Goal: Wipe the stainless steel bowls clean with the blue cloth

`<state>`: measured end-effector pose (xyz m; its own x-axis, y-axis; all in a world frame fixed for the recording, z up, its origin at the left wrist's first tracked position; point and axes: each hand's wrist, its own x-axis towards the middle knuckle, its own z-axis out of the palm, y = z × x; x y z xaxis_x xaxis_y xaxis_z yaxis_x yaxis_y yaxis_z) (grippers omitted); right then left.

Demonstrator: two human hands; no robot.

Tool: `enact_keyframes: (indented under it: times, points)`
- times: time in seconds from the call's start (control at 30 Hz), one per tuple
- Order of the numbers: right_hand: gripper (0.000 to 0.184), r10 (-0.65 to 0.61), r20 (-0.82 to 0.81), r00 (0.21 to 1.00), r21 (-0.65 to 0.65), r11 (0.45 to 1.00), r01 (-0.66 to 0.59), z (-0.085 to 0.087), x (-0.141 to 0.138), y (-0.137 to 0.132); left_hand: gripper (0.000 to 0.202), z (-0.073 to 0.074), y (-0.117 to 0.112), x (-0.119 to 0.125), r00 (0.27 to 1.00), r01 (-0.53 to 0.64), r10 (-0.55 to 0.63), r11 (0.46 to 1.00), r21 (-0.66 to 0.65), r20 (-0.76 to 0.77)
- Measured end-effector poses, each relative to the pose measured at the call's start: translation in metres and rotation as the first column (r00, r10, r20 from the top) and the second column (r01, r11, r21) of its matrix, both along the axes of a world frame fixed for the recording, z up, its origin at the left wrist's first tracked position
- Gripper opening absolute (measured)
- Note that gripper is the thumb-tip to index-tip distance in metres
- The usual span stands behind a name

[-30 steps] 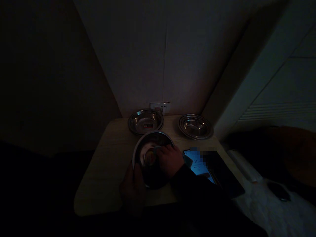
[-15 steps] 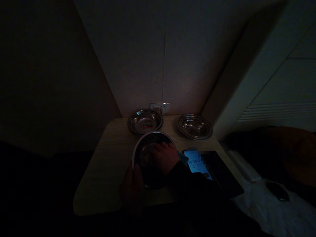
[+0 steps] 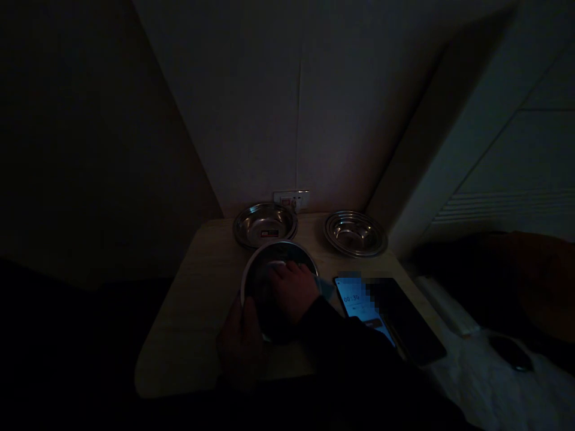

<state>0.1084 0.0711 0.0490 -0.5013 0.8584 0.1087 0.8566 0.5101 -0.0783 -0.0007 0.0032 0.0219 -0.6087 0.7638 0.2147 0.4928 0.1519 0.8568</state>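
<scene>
A stainless steel bowl point(image 3: 256, 269) is tilted up over the front of the table. My left hand point(image 3: 240, 335) grips its rim at the lower left, thumb over the edge. Inside the bowl is my right hand point(image 3: 294, 290), fingers bent and pressed toward the inner wall. A blue cloth point(image 3: 326, 288) sticks out to the right of this hand; the part under the fingers is mostly hidden. The light is very dim, so the bowl's inside is hard to make out.
Behind stand a stack of steel bowls point(image 3: 265, 225) with a label and another nested stack point(image 3: 354, 233) at the right. A lit phone point(image 3: 362, 302) showing a timer lies beside a dark flat object point(image 3: 411, 326). A wall socket point(image 3: 291, 199) sits above the table point(image 3: 179, 323).
My right hand has shifted slightly left and down inside the bowl, and the blue cloth's loose end has moved left with it. My left hand keeps its hold on the rim.
</scene>
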Motion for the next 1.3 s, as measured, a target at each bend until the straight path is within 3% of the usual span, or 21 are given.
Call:
enact_keyframes:
  times: [0.17,0.4,0.57,0.8,0.93,1.1,1.3]
  points:
    - [0.025,0.189,-0.040,0.981,0.027,0.982,-0.188,0.006,-0.011,-0.004,0.036,-0.004,-0.001,-0.001,1.000,-0.030,0.030,1.000,0.001,-0.010]
    - [0.030,-0.057,-0.052,0.997,-0.021,0.998,0.056,0.002,-0.002,0.007,0.036,0.001,-0.001,0.002,0.999,-0.029,0.029,0.999,-0.030,-0.016]
    - [0.025,0.098,-0.051,0.994,-0.007,0.995,-0.099,0.006,-0.013,0.001,0.034,-0.004,-0.002,-0.001,0.999,-0.020,0.019,1.000,-0.020,-0.029]
    - [0.023,-0.083,0.025,0.996,-0.026,0.996,0.084,-0.002,0.002,0.009,0.030,-0.010,-0.003,0.000,0.995,-0.082,0.083,0.996,0.022,-0.052]
    - [0.022,-0.070,0.051,0.996,-0.042,0.997,0.072,-0.001,0.008,0.005,0.032,-0.007,-0.005,0.001,0.996,-0.073,0.072,0.997,-0.012,-0.048]
    - [0.029,0.039,0.032,0.999,-0.011,0.999,-0.039,0.010,-0.006,0.009,0.030,-0.002,-0.003,-0.001,0.997,-0.017,0.018,1.000,0.015,-0.075]
    - [0.026,-0.050,0.095,0.994,-0.061,0.997,0.056,0.002,0.006,0.011,0.032,-0.008,-0.001,0.002,0.997,-0.025,0.023,0.999,-0.023,-0.071]
